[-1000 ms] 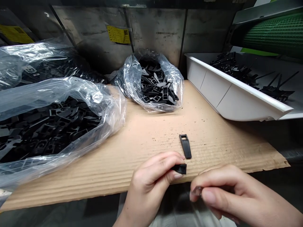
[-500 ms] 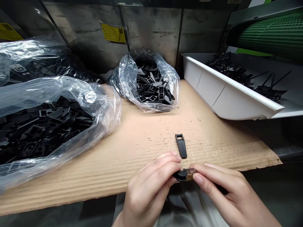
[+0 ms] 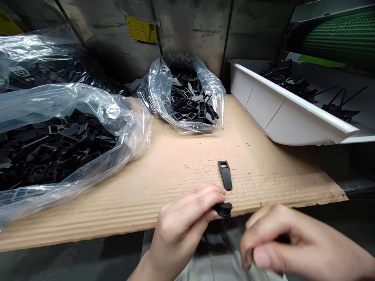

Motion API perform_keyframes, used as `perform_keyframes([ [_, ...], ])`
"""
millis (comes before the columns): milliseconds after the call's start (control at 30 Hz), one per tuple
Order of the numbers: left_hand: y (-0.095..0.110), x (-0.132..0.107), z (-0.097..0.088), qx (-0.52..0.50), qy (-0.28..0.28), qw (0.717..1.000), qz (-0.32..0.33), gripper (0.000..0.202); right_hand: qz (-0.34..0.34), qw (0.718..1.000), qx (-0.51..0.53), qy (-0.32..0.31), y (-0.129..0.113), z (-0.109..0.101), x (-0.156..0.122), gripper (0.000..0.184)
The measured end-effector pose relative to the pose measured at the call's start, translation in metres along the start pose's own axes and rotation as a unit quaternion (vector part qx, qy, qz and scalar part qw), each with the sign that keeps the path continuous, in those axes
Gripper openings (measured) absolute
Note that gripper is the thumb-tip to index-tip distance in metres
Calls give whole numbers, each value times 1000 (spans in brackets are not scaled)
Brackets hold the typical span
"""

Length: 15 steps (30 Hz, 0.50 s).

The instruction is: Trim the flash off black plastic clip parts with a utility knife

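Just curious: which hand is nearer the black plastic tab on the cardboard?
Left. The left hand is just below the black plastic tab, fingertips nearly at its lower end; the right hand is farther off, below and to the right.

Left: a bag (image 3: 84, 105) in front of another bag (image 3: 38, 47)
Back: a third bag (image 3: 187, 105) by the metal wall (image 3: 190, 27)
Right: a tray (image 3: 278, 117) with parts (image 3: 293, 82) in it
Middle: one plastic piece (image 3: 225, 175) on the cardboard (image 3: 175, 175)

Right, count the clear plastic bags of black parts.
3: the back-centre bag, the front-left bag, and the far-left bag behind it. Others may be hidden.
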<state>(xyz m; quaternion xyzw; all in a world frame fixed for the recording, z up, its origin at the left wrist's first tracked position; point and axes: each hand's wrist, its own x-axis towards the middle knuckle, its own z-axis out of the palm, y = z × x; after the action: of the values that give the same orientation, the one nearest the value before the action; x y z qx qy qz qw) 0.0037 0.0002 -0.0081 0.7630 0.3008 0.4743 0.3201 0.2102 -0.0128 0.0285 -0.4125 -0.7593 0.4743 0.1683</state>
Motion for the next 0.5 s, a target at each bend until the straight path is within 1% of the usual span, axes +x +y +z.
perform_keyframes([
  [33,0,0,0,5,10,1000,-3,26,10,1000,16,-16,-1,2,-3,28],
  [67,0,1,1,7,15,1000,-5,25,27,999,32,-12,-1,5,-5,25],
  [100,0,1,1,7,16,1000,-7,24,45,998,48,15,0,8,-8,21],
  [133,0,2,2,6,14,1000,-9,24,60,994,65,62,0,11,-10,17],
  [200,0,2,2,4,12,1000,-12,23,70,977,91,181,3,16,-11,9],
  [233,0,2,3,2,11,1000,-15,23,60,967,96,229,4,18,-10,11],
  [300,1,2,3,-2,9,1000,-19,22,24,950,86,299,5,24,-4,19],
  [367,3,2,2,-9,8,1000,-24,23,-21,941,61,334,3,31,4,24],
  [500,6,1,2,-13,7,999,-36,21,-101,909,35,403,-1,45,18,21],
])
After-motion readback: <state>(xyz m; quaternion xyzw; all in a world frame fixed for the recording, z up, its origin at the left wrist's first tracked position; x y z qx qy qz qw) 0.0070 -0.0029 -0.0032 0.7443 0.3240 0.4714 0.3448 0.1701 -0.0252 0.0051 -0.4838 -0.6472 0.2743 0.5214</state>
